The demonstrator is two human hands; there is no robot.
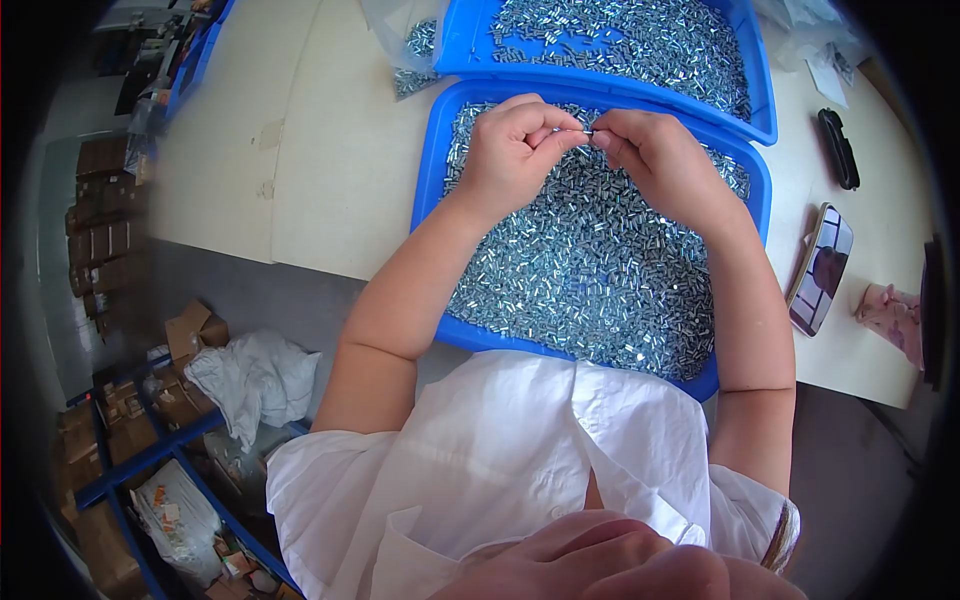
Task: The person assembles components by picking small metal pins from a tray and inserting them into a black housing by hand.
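Note:
Over the far part of the near blue tray [428, 190], my left hand [512, 150] and my right hand [660, 160] meet fingertip to fingertip. Between them is a small, thin metal piece [588, 132], pinched from the left and right by thumbs and forefingers. Its exact shape is mostly hidden by the fingertips. Beneath both hands, a thick layer of short, shiny metal pins [590, 260] fills the tray.
A second blue tray [768, 100] of similar pins adjoins the far side. A clear bag of pins [415, 60] lies at its left. On the right are a phone [822, 268] and a black case [838, 150]. Cardboard boxes [100, 250] stand far left.

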